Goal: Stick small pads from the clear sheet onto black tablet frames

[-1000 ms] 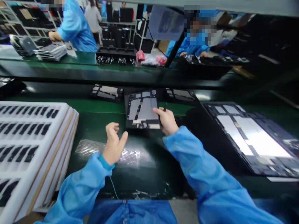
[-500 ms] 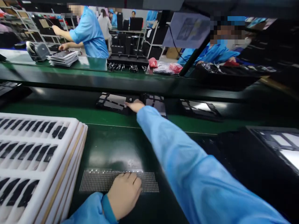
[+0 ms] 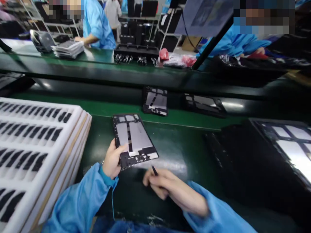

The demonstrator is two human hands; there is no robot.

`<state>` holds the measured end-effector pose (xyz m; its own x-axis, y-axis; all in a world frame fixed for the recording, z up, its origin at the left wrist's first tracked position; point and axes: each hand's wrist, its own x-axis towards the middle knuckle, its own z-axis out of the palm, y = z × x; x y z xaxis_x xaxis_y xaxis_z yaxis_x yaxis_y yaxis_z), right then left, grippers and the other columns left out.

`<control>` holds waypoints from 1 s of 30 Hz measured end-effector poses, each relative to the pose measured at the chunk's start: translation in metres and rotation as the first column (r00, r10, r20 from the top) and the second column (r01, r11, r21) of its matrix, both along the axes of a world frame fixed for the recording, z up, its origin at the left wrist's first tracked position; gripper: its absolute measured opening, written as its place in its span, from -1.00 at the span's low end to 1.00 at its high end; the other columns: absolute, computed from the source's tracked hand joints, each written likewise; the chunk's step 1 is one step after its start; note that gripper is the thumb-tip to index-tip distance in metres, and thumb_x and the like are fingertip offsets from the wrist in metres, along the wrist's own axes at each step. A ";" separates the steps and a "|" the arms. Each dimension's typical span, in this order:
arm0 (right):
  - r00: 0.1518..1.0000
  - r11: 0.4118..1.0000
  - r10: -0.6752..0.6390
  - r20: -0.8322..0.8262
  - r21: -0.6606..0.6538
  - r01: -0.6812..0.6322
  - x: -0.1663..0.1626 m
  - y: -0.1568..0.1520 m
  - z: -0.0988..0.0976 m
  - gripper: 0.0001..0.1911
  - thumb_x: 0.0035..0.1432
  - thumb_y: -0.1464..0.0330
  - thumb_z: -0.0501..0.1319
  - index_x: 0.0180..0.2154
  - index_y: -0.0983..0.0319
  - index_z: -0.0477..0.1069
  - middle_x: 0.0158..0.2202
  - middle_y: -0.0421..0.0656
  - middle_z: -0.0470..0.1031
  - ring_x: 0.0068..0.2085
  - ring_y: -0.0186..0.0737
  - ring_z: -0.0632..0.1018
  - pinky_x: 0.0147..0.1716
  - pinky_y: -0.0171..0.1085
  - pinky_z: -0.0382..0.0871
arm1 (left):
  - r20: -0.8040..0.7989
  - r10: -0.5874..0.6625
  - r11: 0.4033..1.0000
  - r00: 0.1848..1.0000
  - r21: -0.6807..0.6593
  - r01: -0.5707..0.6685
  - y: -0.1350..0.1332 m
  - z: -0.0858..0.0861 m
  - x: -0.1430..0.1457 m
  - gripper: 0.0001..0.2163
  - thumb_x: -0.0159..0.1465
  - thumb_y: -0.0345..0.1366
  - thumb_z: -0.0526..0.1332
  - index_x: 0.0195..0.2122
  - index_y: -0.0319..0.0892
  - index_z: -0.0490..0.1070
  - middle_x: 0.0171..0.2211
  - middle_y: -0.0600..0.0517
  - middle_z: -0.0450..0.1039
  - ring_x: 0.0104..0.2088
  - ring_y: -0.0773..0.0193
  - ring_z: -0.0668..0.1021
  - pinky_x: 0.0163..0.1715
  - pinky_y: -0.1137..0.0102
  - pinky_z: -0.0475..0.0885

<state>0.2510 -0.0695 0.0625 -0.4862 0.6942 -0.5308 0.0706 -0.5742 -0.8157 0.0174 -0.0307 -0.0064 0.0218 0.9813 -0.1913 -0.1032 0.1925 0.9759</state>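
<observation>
My left hand (image 3: 113, 160) grips the lower left edge of an opened tablet housing (image 3: 143, 136), thumb on its inner face. The housing is thin and black, with large silver-grey panels, a dark strip and small parts along its near end; it is held tilted above the bench. My right hand (image 3: 167, 183), slightly blurred, is closed around a thin black stick-like tool (image 3: 155, 170), just below the housing's near right corner and apart from it. A gridded sheet of small squares (image 3: 88, 169) is mostly hidden behind my left hand and sleeve.
White trays (image 3: 82, 129) of small black parts are stacked at left. Two more tablet housings (image 3: 156, 102) (image 3: 202, 104) lie on the green strip beyond the bench. At right is a dark stack topped by another housing (image 3: 289, 142). Co-workers in blue stand behind the raised shelf (image 3: 97, 69).
The leftmost housing has come off the green strip toward me and is now in my left hand, which has left the gridded sheet. My right hand has drawn back. The view has tilted down.
</observation>
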 end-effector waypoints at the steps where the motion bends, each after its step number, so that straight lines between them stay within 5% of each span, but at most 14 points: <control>1: 0.998 1.000 0.006 -0.065 -0.023 -0.008 0.026 -0.031 0.004 -0.50 0.23 -0.10 0.45 -0.39 0.21 0.59 -0.59 -0.25 0.28 -0.52 -0.30 0.29 -0.44 -0.24 0.18 | 0.029 -0.032 0.999 0.999 -0.023 0.033 -0.007 0.003 0.004 -0.27 0.48 0.13 0.32 0.58 0.01 0.20 0.47 -0.21 0.48 0.34 -0.09 0.65 0.31 0.04 0.61; 4: 0.967 0.968 -0.251 -0.039 -0.019 0.250 0.093 -0.089 0.023 -0.40 0.31 -0.19 0.32 -0.54 0.13 0.56 -0.48 -0.08 0.39 -0.46 -0.14 0.41 -0.44 -0.14 0.33 | 0.110 -0.298 0.950 0.948 -0.064 0.306 -0.034 0.013 0.019 -0.24 0.28 -0.04 0.55 0.48 -0.02 0.43 0.39 -0.12 0.58 0.36 -0.09 0.64 0.39 0.11 0.57; 7: 0.809 0.813 -0.582 0.078 0.045 0.581 0.126 -0.107 0.033 -0.42 0.18 -0.21 0.41 -0.61 0.07 0.54 -0.65 -0.19 0.12 -0.60 -0.19 0.23 -0.62 -0.18 0.23 | 0.131 -0.640 0.756 0.757 -0.066 0.651 -0.058 0.021 0.037 -0.41 0.18 -0.14 0.58 0.25 -0.08 0.65 0.06 -0.06 0.77 0.05 -0.06 0.79 0.06 0.17 0.74; 9: 0.718 0.721 -0.692 0.072 0.125 0.682 0.130 -0.105 0.030 -0.44 0.11 -0.22 0.47 -0.60 0.06 0.57 -0.72 -0.24 0.03 -0.65 -0.26 0.16 -0.66 -0.25 0.17 | 0.045 -0.772 0.630 0.634 -0.073 0.773 -0.068 0.023 0.049 -0.53 0.19 -0.23 0.53 0.14 -0.09 0.68 -0.15 0.02 0.78 -0.19 0.05 0.80 -0.21 0.28 0.73; 11: 0.719 0.706 -0.694 0.020 0.211 0.676 0.125 -0.098 0.024 -0.49 0.12 -0.23 0.50 -0.49 0.04 0.67 -0.72 -0.22 0.17 -0.65 -0.28 0.24 -0.65 -0.28 0.21 | -0.132 -0.818 0.573 0.560 -0.085 0.815 -0.068 0.025 0.059 -0.59 0.19 -0.28 0.47 0.09 -0.11 0.67 -0.26 0.05 0.73 -0.31 0.10 0.76 -0.32 0.31 0.68; 15: 0.827 0.769 -0.549 -0.122 0.313 0.557 0.112 -0.071 0.012 -0.77 0.22 0.03 0.59 -0.21 -0.01 0.77 -0.60 -0.21 0.45 -0.59 -0.23 0.43 -0.62 -0.28 0.34 | -0.618 -0.610 0.671 0.496 -0.069 0.738 -0.039 0.026 0.065 -0.59 0.36 -0.13 0.37 0.18 -0.19 0.60 0.07 -0.24 0.65 0.10 -0.19 0.69 0.10 -0.01 0.64; 18: 0.876 0.747 -0.460 -0.147 0.470 0.471 0.102 -0.040 0.003 -0.86 0.26 0.21 0.61 -0.16 0.01 0.76 -0.36 -0.17 0.66 -0.43 -0.19 0.62 -0.51 -0.24 0.54 | -0.838 -0.394 0.749 0.379 -0.054 0.660 -0.008 0.022 0.059 -0.61 0.58 -0.24 0.02 0.22 -0.26 0.54 0.22 -0.41 0.52 0.22 -0.25 0.61 0.17 -0.10 0.53; 20: 0.916 0.732 -0.401 -0.020 0.594 0.333 0.094 -0.019 -0.007 -0.87 0.30 0.23 0.59 -0.14 0.06 0.76 -0.14 -0.12 0.76 -0.18 -0.13 0.75 -0.23 -0.18 0.71 | -0.889 -0.365 0.717 0.276 -0.080 0.692 0.007 0.017 0.050 -0.65 0.59 -0.29 0.01 0.10 -0.22 0.59 0.13 -0.32 0.59 0.10 -0.15 0.66 0.05 0.03 0.55; 23: 0.937 0.768 -0.293 0.189 0.630 0.113 0.079 0.004 -0.028 -0.84 0.41 0.23 0.52 -0.06 0.12 0.71 -0.05 -0.11 0.80 0.02 -0.10 0.78 0.10 -0.11 0.71 | -0.904 -0.398 0.598 0.158 -0.125 0.791 0.014 0.012 0.034 -0.80 0.56 -0.21 0.19 -0.01 -0.09 0.62 -0.02 -0.08 0.67 -0.05 0.05 0.70 -0.12 0.26 0.51; 27: 0.961 0.763 -0.195 0.196 0.646 0.023 0.060 0.015 -0.055 -0.82 0.49 0.22 0.44 0.00 0.17 0.64 -0.03 -0.12 0.77 0.03 -0.14 0.78 0.13 -0.14 0.69 | -0.950 -0.313 0.476 0.001 -0.156 0.866 0.015 0.011 0.025 -0.78 0.57 -0.14 0.23 0.08 0.00 0.64 -0.02 0.02 0.71 -0.09 0.07 0.72 -0.31 0.31 0.36; 30: 0.960 0.751 -0.132 0.246 0.658 -0.065 0.054 0.022 -0.064 -0.77 0.51 0.17 0.41 0.01 0.18 0.63 -0.02 -0.11 0.76 0.03 -0.12 0.77 0.14 -0.14 0.69 | -0.952 -0.306 0.454 -0.021 -0.165 0.876 0.017 0.009 0.025 -0.75 0.57 -0.10 0.22 0.12 0.01 0.64 -0.01 0.01 0.72 -0.11 0.04 0.72 -0.36 0.31 0.28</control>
